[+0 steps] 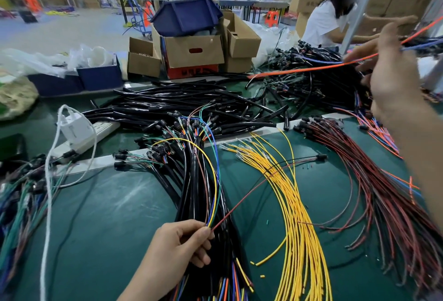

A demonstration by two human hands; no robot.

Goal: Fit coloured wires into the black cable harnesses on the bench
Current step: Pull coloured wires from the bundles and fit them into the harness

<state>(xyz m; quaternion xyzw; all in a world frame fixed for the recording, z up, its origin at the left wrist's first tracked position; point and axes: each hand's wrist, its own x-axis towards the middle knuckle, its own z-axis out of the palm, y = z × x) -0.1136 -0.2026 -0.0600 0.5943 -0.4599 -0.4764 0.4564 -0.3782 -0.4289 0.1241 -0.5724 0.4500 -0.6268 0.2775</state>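
Coloured wires (215, 181) are looping out of the black cable harnesses (191, 195), which are lying in a thick bundle down the lower centre of the frame on the green bench (115, 204). The left hand (182, 245), at bottom centre, is pinching the yellow, blue and green tails together between thumb and fingertips. It is also pinching one red wire (251, 190) that is running up and to the right to a small black connector (321, 156). The right hand (393, 73) is hanging raised at the right edge, blurred, with an orange wire (299, 69) stretching past it from the bench toward the upper right corner; whether its fingers are actually gripping that wire I cannot tell. A fan of yellow wires (294, 204) is lying just right of the harnesses, and a denser sheaf of dark red wires (383, 193) is spreading beyond it. To my eye these wires are going to handle as light, limp and a little springy, with smooth insulation that is likely to slide through a loose pinch. Taking each one just behind its metal tip is looking wisest, sparing the tip from bending. The harnesses are looking heavier and stiffer in their sheaths, and are probably wanting a steadying hold near the open end. Another person (330, 20) is sitting at the upper right.
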